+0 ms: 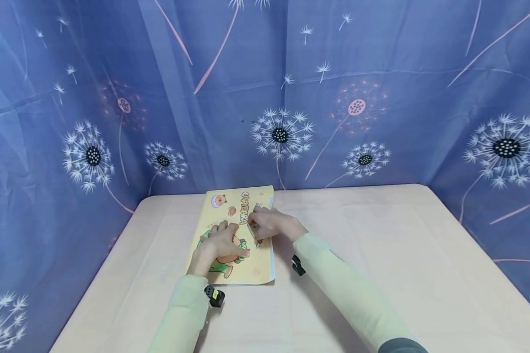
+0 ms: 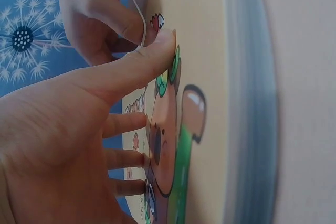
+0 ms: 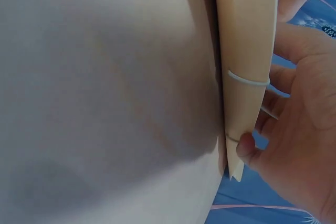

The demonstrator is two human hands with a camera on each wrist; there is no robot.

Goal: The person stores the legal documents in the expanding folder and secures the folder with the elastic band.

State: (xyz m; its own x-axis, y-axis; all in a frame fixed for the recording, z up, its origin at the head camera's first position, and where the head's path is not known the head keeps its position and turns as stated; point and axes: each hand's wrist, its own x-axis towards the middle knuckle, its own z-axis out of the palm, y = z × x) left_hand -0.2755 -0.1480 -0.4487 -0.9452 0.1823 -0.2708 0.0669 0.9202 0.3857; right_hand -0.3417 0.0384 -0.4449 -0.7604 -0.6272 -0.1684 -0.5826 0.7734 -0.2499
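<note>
A yellow folder (image 1: pixel 265 267) printed with a cartoon capybara and lettering lies on the table. My left hand (image 1: pixel 221 245) rests on its cover, fingers spread and thumb extended, as the left wrist view also shows. On the folder's right side, my right hand (image 1: pixel 267 223) has curled fingers and pinches a thin white cord (image 3: pixel 249 82). In the right wrist view this cord runs round the folder's rounded yellow edge (image 3: pixel 247 30). Fingers partly hide the pinched stretch. Pale layers (image 2: pixel 247 103) show along the folder's near side in the left wrist view.
The pale table (image 1: pixel 357 235) extends to both sides of the folder. A blue curtain with dandelion prints (image 1: pixel 229 137) hangs behind it and along both sides. Each wrist wears a small black camera (image 1: pixel 215 296).
</note>
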